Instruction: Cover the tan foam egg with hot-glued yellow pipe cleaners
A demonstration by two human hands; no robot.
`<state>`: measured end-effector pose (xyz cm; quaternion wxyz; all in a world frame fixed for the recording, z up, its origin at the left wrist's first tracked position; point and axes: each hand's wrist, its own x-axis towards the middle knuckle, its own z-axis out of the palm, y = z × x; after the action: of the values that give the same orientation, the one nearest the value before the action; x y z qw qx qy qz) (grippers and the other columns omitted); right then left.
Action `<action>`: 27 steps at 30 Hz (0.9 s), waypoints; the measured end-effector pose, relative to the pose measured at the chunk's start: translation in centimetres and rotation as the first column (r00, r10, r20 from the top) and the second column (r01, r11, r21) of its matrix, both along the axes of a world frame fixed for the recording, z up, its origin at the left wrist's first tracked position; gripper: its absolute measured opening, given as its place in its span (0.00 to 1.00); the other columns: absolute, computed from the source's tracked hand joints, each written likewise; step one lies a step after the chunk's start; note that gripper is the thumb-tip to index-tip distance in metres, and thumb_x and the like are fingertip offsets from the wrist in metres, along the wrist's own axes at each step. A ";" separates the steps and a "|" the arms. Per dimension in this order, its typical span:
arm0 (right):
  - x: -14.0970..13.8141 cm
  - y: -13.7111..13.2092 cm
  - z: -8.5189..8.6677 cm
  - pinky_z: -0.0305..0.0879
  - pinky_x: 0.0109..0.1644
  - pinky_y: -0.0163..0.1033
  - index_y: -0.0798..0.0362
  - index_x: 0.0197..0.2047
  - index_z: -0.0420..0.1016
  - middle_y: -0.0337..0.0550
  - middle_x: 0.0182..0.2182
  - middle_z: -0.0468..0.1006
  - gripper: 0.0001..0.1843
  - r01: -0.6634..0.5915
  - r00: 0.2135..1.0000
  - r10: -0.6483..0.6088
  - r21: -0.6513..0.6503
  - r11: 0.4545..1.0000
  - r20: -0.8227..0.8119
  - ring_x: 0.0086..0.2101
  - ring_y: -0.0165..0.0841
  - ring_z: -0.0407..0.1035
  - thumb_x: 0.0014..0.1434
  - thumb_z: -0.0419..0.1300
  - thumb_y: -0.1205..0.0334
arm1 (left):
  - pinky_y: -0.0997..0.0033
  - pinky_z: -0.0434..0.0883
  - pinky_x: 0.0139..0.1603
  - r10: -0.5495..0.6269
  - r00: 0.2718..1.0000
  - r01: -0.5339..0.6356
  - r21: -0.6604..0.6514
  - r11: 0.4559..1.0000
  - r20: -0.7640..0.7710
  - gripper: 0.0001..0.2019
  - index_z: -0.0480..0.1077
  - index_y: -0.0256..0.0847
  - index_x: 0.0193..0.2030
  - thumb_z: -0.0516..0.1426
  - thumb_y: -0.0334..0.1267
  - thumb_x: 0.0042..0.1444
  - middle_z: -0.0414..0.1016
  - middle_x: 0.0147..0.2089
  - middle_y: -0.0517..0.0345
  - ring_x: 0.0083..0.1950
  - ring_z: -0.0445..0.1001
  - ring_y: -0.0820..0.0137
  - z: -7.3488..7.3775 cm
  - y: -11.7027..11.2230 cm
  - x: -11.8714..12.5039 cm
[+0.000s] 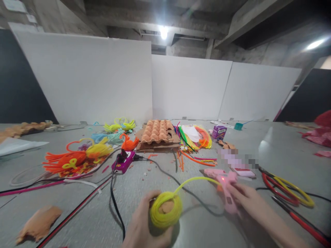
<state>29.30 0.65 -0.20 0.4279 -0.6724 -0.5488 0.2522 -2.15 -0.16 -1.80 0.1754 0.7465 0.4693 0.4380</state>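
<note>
The left hand [147, 222] is closed around a coil of yellow pipe cleaner [165, 210] (a tan scrap [166, 207] shows in the coil's middle). One strand rises from the coil and arcs right to the front of a pink glue gun [227, 189]. The right hand [249, 199] holds that gun, and a small red light glows on its body. Both hands are low over a grey surface [196, 227] crossed by black cords [115, 206].

Ahead sits a purple glue gun [123, 162], and beyond it an egg tray [157, 132] rests on cardboard. Bright pipe-cleaner bundles [193, 137] lie just right of the tray, with a small purple box [219, 132] beside them. On the left lies an orange-and-yellow pipe-cleaner piece [68, 160]. To the right are red-handled scissors [301, 220] and a loop of red and yellow pipe cleaner [284, 189]. A pixelated patch [238, 160] hides whatever lies behind the pink gun.
</note>
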 end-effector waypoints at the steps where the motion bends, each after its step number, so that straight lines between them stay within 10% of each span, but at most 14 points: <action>1: 0.1 0.0 0.2 0.67 0.27 0.39 0.51 0.21 0.75 0.43 0.19 0.78 0.17 0.004 0.997 -0.005 0.006 1.000 0.075 0.22 0.38 0.73 0.54 0.58 0.49 | 0.64 0.77 0.38 -0.001 1.000 0.000 0.018 1.000 0.017 0.25 0.57 0.47 0.51 0.56 0.32 0.43 0.77 0.41 0.57 0.40 0.79 0.61 -0.3 0.0 0.0; 7: -0.8 -1.6 1.4 0.69 0.34 0.48 0.54 0.38 0.76 0.51 0.29 0.81 0.16 0.041 0.856 -0.201 0.325 0.945 0.476 0.29 0.46 0.76 0.59 0.52 0.53 | 0.68 0.76 0.32 -0.061 0.997 0.062 0.013 0.998 -0.044 0.24 0.56 0.47 0.49 0.58 0.32 0.44 0.75 0.37 0.59 0.36 0.78 0.63 0.1 -0.1 0.2; 10: -2.9 -2.7 2.1 0.69 0.45 0.44 0.53 0.46 0.73 0.50 0.39 0.80 0.12 -0.253 0.783 -0.177 0.566 0.785 0.596 0.41 0.39 0.75 0.62 0.52 0.63 | 0.69 0.75 0.36 -0.180 0.978 0.180 -0.007 0.984 -0.106 0.25 0.58 0.46 0.45 0.61 0.29 0.40 0.72 0.38 0.59 0.38 0.77 0.64 0.8 -0.1 0.3; 15: -7.0 -3.6 2.8 0.69 0.50 0.44 0.53 0.48 0.72 0.49 0.46 0.79 0.16 -0.640 0.591 -0.011 0.477 0.603 0.807 0.49 0.39 0.71 0.60 0.51 0.72 | 0.71 0.73 0.40 -0.420 0.898 0.407 -0.119 0.906 -0.131 0.22 0.62 0.45 0.46 0.62 0.31 0.45 0.69 0.41 0.57 0.39 0.74 0.67 0.7 -0.1 0.1; 27: -9.5 -3.8 2.3 0.69 0.37 0.33 0.47 0.40 0.77 0.41 0.32 0.79 0.12 -0.619 0.602 0.080 0.401 0.675 0.795 0.32 0.31 0.73 0.66 0.51 0.57 | 0.70 0.72 0.41 -0.475 0.877 0.465 -0.115 0.878 -0.077 0.22 0.62 0.46 0.49 0.60 0.32 0.46 0.66 0.44 0.56 0.40 0.71 0.66 -2.5 0.4 -0.2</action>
<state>19.82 -3.11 2.13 0.3153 -0.3921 -0.8504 -0.1537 -2.30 0.29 -4.30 0.2866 0.8505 0.3021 0.3212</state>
